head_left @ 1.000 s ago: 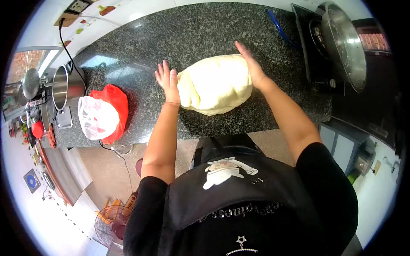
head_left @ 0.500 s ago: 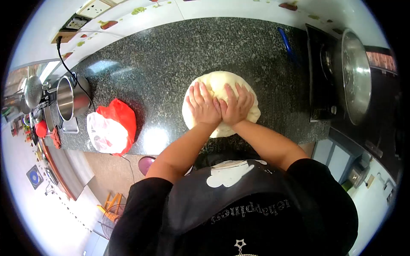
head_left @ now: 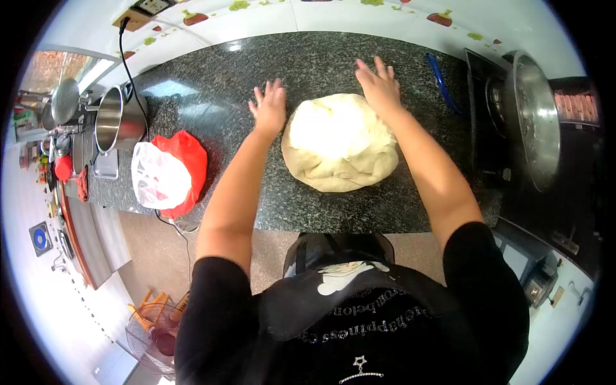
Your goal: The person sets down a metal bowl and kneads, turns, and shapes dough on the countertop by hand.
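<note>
Dough (head_left: 340, 144): on counter (head_left: 308, 64) | my left hand (head_left: 269, 109): fingers spread, just beside it | my right hand (head_left: 380, 86): fingers spread, at its far right edge; contact, I cannot tell

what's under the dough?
The dough sits on the speckled dark countertop, which shows in front of it and beyond it. The patch directly beneath is covered by the dough, so I can't tell if anything else is there.

Patterned tile wall (head_left: 353, 18), brown floor (head_left: 149, 251)
</note>
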`<state>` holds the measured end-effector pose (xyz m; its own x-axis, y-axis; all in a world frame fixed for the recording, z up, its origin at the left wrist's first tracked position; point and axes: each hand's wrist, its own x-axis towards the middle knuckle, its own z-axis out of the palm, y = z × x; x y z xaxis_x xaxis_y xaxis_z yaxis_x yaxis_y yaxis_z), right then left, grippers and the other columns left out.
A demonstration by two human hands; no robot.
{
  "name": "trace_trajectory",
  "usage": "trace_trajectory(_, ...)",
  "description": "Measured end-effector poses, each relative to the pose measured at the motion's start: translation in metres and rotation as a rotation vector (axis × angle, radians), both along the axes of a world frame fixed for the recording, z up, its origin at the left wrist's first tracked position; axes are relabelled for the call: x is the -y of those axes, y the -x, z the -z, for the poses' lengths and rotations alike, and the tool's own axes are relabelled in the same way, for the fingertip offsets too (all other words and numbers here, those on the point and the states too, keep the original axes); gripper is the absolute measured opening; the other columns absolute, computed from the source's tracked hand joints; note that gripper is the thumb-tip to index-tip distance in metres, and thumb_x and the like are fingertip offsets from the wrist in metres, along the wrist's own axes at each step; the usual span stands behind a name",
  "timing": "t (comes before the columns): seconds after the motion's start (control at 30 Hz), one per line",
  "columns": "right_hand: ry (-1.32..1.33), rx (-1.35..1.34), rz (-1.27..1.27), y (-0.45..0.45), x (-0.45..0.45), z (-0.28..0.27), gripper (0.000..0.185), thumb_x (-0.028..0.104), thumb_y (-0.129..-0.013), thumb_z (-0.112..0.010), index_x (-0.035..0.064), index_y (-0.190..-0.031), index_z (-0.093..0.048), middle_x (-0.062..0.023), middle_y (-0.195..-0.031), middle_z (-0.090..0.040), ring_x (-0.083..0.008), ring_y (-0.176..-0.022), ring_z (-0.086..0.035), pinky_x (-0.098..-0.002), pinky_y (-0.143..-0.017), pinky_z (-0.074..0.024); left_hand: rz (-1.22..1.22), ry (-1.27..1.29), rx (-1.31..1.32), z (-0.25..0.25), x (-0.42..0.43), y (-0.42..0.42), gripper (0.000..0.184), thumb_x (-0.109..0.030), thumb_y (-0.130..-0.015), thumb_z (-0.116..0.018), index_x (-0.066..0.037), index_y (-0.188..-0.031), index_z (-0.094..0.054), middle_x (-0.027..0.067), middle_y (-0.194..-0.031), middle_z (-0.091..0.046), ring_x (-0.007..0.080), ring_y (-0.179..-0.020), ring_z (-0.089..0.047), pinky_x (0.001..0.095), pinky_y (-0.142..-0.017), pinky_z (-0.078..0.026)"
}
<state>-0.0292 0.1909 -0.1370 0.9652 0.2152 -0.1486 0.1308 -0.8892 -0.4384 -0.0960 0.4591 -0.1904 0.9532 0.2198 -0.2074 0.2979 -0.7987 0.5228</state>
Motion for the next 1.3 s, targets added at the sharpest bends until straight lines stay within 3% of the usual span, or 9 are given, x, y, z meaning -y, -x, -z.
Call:
trace_trajectory(0.1,-0.103,-0.299,-0.141,-0.029,-0.028,0.027,0.064,0.059,-0.104,-0.029,0.0192,-0.152,-0.045,-0.0196,-0.164,-0.022,-0.0367,-0.152,-0.023,-0.0454,-0.123,-0.0214,0.03,-0.048,-0.12,0.003,0.033,-0.012,0.054,-0.044,-0.108,-0.032,-0.021,-0.156,-0.037,0.0235,-0.167,-0.009,0.0521,-0.152,0.003,0.0617,-0.121,-0.008)
trace_trajectory(0.23,-0.244,-0.721,-0.132,0.052,-0.027,-0.032,0.056,0.05,-0.108,-0.026,0.013,-0.136,-0.058,-0.011,-0.124,-0.069,-0.0277,-0.114,-0.064,-0.0477,-0.1,-0.0471,0.082,0.674,-0.265,-0.071,0.058,0.045,0.051,-0.039,-0.105,-0.033,-0.005,-0.135,-0.056,0.0307,-0.139,-0.053,0.0544,-0.122,-0.051,0.06,-0.104,-0.04)
trace_trajectory(0.27,-0.331,-0.325,-0.095,0.086,-0.018,-0.032,0.047,0.045,-0.108,-0.033,0.0114,-0.12,-0.065,-0.0087,-0.109,-0.071,-0.0286,-0.107,-0.064,-0.0481,-0.096,-0.0474,0.085,0.539,0.022,-0.073,0.07,0.071,0.042,-0.033,-0.102,-0.04,-0.004,-0.127,-0.059,0.0282,-0.125,-0.059,0.0521,-0.107,-0.056,0.0599,-0.095,-0.044)
trace_trajectory(0.37,-0.337,0.244,0.041,0.18,-0.029,-0.059,0.025,0.03,-0.098,-0.054,0.0083,-0.107,-0.065,-0.0132,-0.111,-0.066,-0.0355,-0.108,-0.059,-0.0465,-0.097,-0.0426,0.09,0.05,0.672,-0.087,0.121,0.15,0.024,-0.017,-0.093,-0.058,-0.006,-0.113,-0.062,0.0196,-0.108,-0.064,0.0462,-0.092,-0.059,0.0573,-0.085,-0.046)
trace_trajectory(0.6,-0.167,0.595,-0.049,0.172,-0.03,0.008,0.013,0.024,-0.092,-0.064,0.0144,-0.101,-0.063,-0.0069,-0.116,-0.065,-0.0323,-0.111,-0.059,-0.0488,-0.096,-0.0399,0.107,-0.058,0.683,-0.028,0.127,0.139,0.028,-0.015,-0.091,-0.062,-0.005,-0.117,-0.058,0.0198,-0.119,-0.06,0.0416,-0.103,-0.058,0.053,-0.096,-0.043)
trace_trajectory(1.0,0.036,0.326,0.17,0.007,-0.082,0.035,0.037,0.039,-0.099,-0.046,0.0193,-0.111,-0.074,-0.0073,-0.104,-0.072,-0.0293,-0.104,-0.063,-0.0464,-0.098,-0.0414,-0.095,-0.331,0.449,0.003,0.084,-0.033,0.036,-0.034,-0.102,-0.042,-0.012,-0.121,-0.063,0.0109,-0.125,-0.068,0.0311,-0.115,-0.063,0.0469,-0.099,-0.045)
trace_trajectory(1.17,0.102,-0.38,-0.04,0.017,-0.045,-0.059,0.055,0.046,-0.1,-0.039,0.0046,-0.105,-0.076,-0.0184,-0.113,-0.072,-0.0387,-0.106,-0.067,-0.0473,-0.092,-0.0516,0.324,0.281,-0.237,-0.072,0.038,-0.022,0.055,-0.038,-0.106,-0.027,-0.002,-0.122,-0.065,0.0222,-0.119,-0.069,0.0391,-0.111,-0.065,0.0493,-0.102,-0.046)
trace_trajectory(1.23,0.042,-0.598,-0.096,0.002,-0.035,-0.094,0.056,0.046,-0.099,-0.042,0.0024,-0.105,-0.076,-0.0201,-0.11,-0.072,-0.0398,-0.106,-0.067,-0.0485,-0.092,-0.0527,0.003,0.508,-0.402,-0.117,0.051,-0.013,0.055,-0.038,-0.106,-0.026,-0.003,-0.129,-0.062,0.0208,-0.124,-0.068,0.036,-0.116,-0.064,0.047,-0.106,-0.044)
trace_trajectory(1.3,0.04,-0.284,-0.117,0.021,-0.038,-0.063,0.052,0.041,-0.101,-0.04,0.0021,-0.103,-0.075,-0.0214,-0.111,-0.071,-0.0381,-0.105,-0.067,-0.0464,-0.096,-0.0496,0.314,0.046,-0.31,-0.055,0.064,-0.008,0.054,-0.038,-0.106,-0.028,-0.003,-0.132,-0.061,0.0197,-0.126,-0.067,0.0337,-0.118,-0.063,0.046,-0.107,-0.043)
